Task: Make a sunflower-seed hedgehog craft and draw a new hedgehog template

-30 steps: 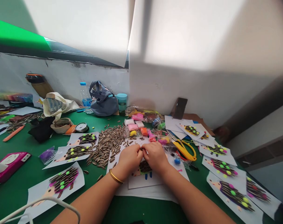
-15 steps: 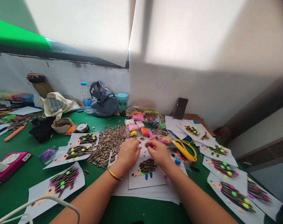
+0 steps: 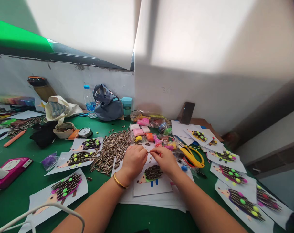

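My left hand (image 3: 135,159) and my right hand (image 3: 164,158) meet at the fingertips above the middle papers. Both are closed in a pinch around something tiny between them, too small to make out. Just below lies a white card (image 3: 153,191) with a hedgehog picture: its back (image 3: 150,173) is covered in sunflower seeds, and two blue legs show under it. A few small pale bits lie on the paper between my hands. A large heap of striped sunflower seeds (image 3: 113,145) spreads to the left of my left hand.
Packets of coloured clay (image 3: 145,129) lie behind my hands. Yellow-handled scissors (image 3: 193,157) rest at the right. Finished hedgehog cards (image 3: 34,200) flank both sides. A blue bag (image 3: 108,105), a cup (image 3: 127,108) and a leaning phone (image 3: 187,112) stand along the wall. A white cable (image 3: 57,205) crosses the near left.
My hands have come together, and their fingertips now touch. My left fingers have curled in from a looser pose. The cards and seeds stay where they were.
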{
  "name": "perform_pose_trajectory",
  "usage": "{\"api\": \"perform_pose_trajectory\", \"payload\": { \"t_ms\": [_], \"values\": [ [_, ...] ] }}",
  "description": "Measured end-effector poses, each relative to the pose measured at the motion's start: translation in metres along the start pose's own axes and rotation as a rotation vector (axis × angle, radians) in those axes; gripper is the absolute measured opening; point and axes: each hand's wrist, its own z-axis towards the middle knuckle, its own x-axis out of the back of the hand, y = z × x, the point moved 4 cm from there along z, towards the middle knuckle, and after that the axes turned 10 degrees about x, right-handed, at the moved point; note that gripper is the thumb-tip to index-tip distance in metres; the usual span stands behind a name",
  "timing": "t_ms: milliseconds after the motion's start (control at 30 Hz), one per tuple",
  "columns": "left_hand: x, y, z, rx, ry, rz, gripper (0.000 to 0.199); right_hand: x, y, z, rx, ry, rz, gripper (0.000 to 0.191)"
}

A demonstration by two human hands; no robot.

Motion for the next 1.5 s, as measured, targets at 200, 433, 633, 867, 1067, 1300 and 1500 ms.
{"api": "perform_pose_trajectory", "payload": {
  "t_ms": [200,433,633,867,1067,1300,1500],
  "values": [
    [-0.006,-0.004,-0.002,0.068,-0.057,-0.010,0.017,0.014,0.002,-0.006,0.100,0.005,-0.342,0.012],
    [-0.006,-0.009,-0.006,0.078,-0.134,-0.039,0.010,0.037,0.018,-0.030,0.021,-0.032,-0.294,0.018],
    [-0.010,-0.004,-0.009,0.001,-0.261,-0.088,0.018,0.038,0.028,-0.055,-0.157,-0.153,-0.053,0.020],
    [-0.017,-0.004,-0.012,-0.054,-0.309,-0.104,0.017,0.037,0.029,-0.056,-0.128,-0.249,-0.207,0.018],
    [-0.021,-0.006,-0.013,-0.062,-0.317,-0.122,0.018,0.037,0.026,-0.053,-0.009,-0.248,-0.337,0.015],
    [-0.023,-0.006,-0.013,-0.066,-0.319,-0.122,0.018,0.031,0.024,-0.054,0.014,-0.268,-0.238,0.017],
    [-0.024,-0.007,-0.013,-0.060,-0.321,-0.130,0.019,0.025,0.026,-0.053,0.029,-0.282,-0.252,0.016]
  ]
}}
